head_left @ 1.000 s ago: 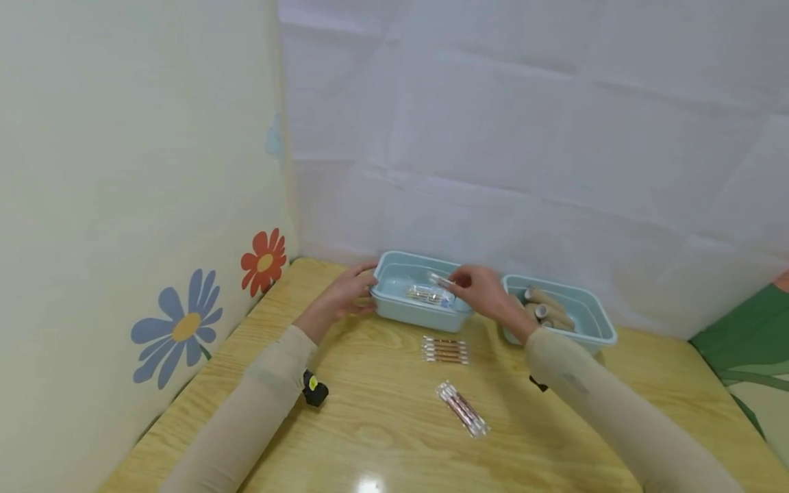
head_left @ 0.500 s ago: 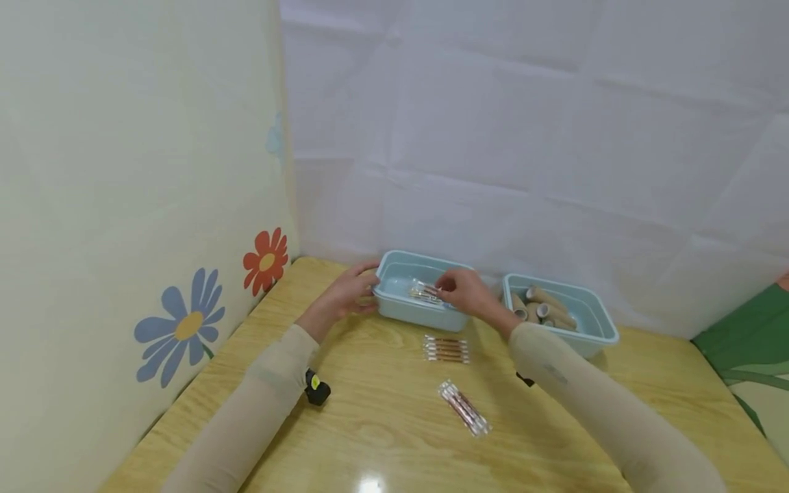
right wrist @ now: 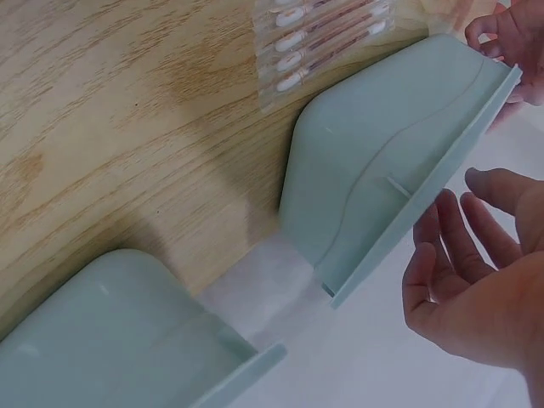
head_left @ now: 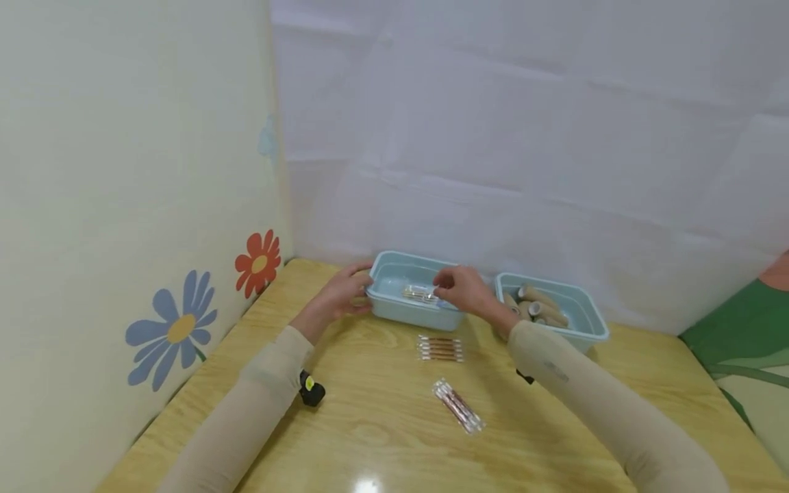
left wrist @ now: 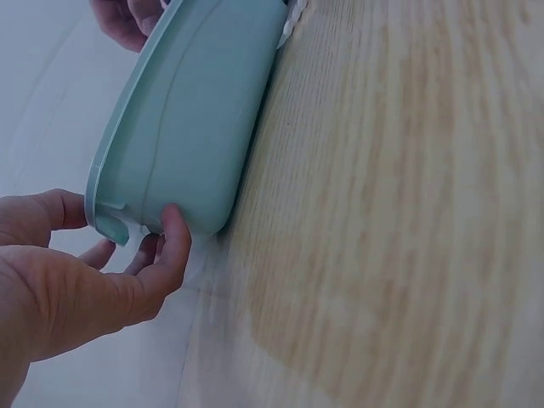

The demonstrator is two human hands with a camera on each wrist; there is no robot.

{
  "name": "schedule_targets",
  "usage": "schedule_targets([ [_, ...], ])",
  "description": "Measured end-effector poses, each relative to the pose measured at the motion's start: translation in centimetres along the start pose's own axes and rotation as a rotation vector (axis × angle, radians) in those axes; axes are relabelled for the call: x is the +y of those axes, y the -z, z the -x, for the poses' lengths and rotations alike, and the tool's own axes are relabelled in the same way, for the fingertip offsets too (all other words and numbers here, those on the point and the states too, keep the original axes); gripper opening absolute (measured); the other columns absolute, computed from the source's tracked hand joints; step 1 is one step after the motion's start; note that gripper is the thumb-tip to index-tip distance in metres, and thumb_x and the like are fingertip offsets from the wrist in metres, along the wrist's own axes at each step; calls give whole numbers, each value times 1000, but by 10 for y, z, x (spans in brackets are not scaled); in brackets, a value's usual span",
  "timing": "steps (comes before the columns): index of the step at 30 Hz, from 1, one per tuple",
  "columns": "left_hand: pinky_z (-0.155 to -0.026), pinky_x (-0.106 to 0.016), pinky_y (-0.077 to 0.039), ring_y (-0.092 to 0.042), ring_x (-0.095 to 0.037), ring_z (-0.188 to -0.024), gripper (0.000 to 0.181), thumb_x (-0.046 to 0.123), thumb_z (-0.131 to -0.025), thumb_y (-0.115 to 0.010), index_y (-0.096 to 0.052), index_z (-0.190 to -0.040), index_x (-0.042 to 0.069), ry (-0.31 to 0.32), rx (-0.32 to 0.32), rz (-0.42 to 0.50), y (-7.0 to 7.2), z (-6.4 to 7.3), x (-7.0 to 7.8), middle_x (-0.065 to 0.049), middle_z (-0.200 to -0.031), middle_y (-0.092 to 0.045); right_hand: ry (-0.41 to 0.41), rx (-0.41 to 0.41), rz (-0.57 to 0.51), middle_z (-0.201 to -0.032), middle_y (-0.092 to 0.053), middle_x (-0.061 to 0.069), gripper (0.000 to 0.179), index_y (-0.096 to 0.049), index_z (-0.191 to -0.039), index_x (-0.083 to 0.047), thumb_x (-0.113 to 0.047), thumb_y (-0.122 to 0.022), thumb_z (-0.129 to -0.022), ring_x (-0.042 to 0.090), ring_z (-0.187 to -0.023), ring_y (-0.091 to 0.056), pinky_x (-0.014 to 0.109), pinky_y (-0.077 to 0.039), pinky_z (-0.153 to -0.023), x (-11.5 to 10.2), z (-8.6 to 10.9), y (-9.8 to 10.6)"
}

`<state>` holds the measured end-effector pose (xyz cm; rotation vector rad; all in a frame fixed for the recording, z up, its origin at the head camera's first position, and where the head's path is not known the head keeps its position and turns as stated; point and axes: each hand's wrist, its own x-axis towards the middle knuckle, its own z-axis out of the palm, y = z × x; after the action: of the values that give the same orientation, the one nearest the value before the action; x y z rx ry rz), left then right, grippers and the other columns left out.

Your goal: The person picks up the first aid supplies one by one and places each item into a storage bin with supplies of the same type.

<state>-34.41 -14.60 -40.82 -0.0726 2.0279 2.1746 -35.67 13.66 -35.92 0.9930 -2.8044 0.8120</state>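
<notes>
My left hand holds the end of a light blue plastic bin, fingers at its rim and thumb against the outer wall in the left wrist view. Inside the bin lies a clear-wrapped pack of cotton swabs. My right hand is over the bin's right part, its fingers loosely bent and nothing visible in them; in the right wrist view the hand is at the rim, some fingertips hidden behind it. Two more packs lie on the table: brown-stick cotton swabs in front of the bin and another swab pack lying aslant nearer.
To the right stands a second light blue bin with several cardboard tubes in it. A white sheet hangs behind the wooden table. A flower-painted wall runs along the left edge.
The right hand has moved left and lower into the bin with a swab pack and has let it go among the contents. The left hand keeps its hold. The view has shifted slightly.
</notes>
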Motion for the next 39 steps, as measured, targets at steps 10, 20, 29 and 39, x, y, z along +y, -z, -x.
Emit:
schedule_targets([
  [10,-93,-55,-52,-53,-36,-115,58,10,-99,-50,-37,-155,8,-20,33,-36,-2,-3,0,-26,-146,-42,2,1,-16,-94,-69,3,19,-72,-111,-1,-15,-70,-98,18,-86,-64,35,-55,-74,-6,19,14],
  [20,-92,-56,-52,-54,-36,-113,59,9,-97,-50,-37,-155,8,-23,47,-48,-2,-4,-1,-27,-144,-44,58,-15,35,-90,-67,-1,18,-73,-107,-4,-18,-73,-96,16,-82,-63,32,-54,-71,-13,43,18],
  [29,-92,-55,-53,-55,-36,-114,60,10,-98,-49,-36,-156,8,-40,46,-63,0,-2,1,-28,-144,-44,116,-20,32,-87,-66,-1,17,-72,-104,-3,-14,-77,-91,15,-79,-62,28,-54,-69,-16,57,13],
  [39,-93,-56,-52,-54,-38,-118,60,11,-99,-50,-34,-157,8,-40,42,-69,5,-1,3,-27,-146,-43,162,-70,37,-91,-69,4,19,-72,-105,1,-8,-77,-89,22,-84,-65,31,-54,-75,-11,67,-3],
])
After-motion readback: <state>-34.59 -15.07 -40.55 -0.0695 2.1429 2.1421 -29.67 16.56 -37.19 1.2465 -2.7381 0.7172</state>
